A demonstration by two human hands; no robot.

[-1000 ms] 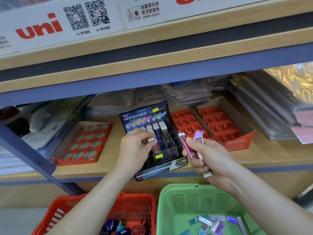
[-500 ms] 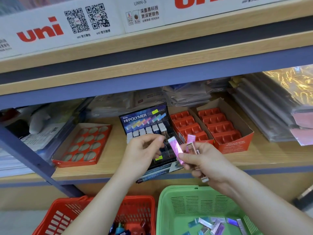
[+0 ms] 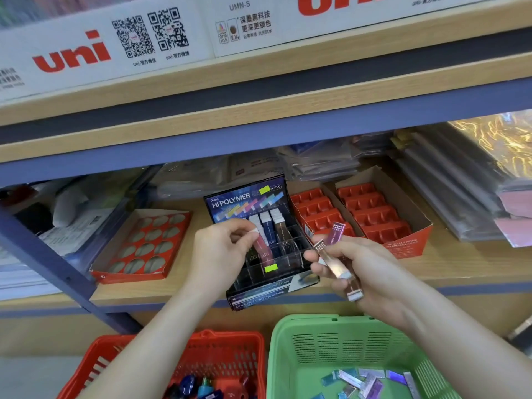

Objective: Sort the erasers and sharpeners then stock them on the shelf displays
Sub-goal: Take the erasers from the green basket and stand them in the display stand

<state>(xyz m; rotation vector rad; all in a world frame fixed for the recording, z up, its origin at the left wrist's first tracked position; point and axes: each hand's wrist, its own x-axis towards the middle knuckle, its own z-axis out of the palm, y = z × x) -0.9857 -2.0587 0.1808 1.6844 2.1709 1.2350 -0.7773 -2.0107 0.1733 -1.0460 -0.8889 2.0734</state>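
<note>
Now pinches pink slim eraser [image 3: 263, 245] by its white cap in left hand [image 3: 218, 250], freshly pulled from the bunch in right hand [image 3: 372, 273]; lowers it toward a middle slot of Hi-Polymer display [image 3: 244, 200]. Grips remaining slim erasers [image 3: 334, 262] fanned on the right. Leaves plenty more in green basket [image 3: 288, 358].

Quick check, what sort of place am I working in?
Likely a stationery shop: a uni brand sign with QR codes above the shelf, a Hi-Polymer eraser display being stocked, and a green basket of loose slim erasers below.

Green basket [image 3: 331, 345], red basket [image 3: 227, 359], pink eraser [image 3: 263, 246], purple eraser [image 3: 335, 232], black display box [image 3: 244, 203]
</note>
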